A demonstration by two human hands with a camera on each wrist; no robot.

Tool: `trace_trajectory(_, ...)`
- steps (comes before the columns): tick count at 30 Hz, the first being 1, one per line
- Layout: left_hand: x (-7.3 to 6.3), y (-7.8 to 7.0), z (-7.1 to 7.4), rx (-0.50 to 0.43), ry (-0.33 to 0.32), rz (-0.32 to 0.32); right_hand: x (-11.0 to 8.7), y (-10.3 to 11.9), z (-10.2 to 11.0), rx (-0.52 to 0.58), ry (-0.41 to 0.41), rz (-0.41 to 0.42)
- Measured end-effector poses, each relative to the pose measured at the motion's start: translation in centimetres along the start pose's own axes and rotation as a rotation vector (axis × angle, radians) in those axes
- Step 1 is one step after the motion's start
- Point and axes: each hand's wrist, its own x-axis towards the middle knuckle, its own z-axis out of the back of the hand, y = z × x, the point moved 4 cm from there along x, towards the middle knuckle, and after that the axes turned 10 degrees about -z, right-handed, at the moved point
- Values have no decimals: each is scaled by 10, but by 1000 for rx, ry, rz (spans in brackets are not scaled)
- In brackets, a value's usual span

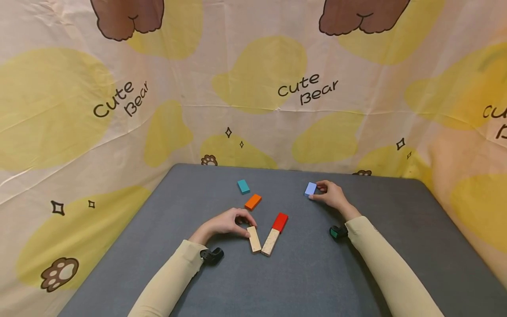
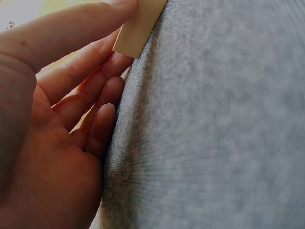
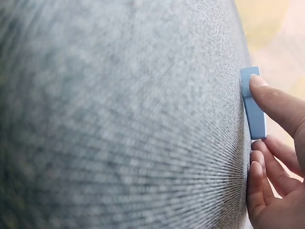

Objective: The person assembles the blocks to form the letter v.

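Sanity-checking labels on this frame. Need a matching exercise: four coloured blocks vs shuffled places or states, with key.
1. Blue block
2. Red block
3. Teal block
4. Orange block

A. Leftmost block in the head view
B. End to end with a wood block
C. Nearest to the teal block
D. Held by the right hand

Pairs: 1-D, 2-B, 3-A, 4-C

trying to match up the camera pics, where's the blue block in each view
Head: blue block right of centre, below mid-height, pinched by the right hand.
Left wrist: not in it.
Right wrist: on the right side, about mid-height.
Shared landmark: the grey tabletop, in all three views.
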Motion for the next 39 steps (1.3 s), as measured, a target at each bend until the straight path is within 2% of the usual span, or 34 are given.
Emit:
trace_trajectory(10, -1, -4, -1, -18, -1, 5, 0, 0, -2, -4, -13, -3)
trace_trajectory(24, -1, -1, -1, 14, -3, -15, -5, -2, 1, -19, -29, -20)
trace_trajectory(39, -1, -1, 0, 2, -2, -24, -9, 0, 2, 1, -51, -57)
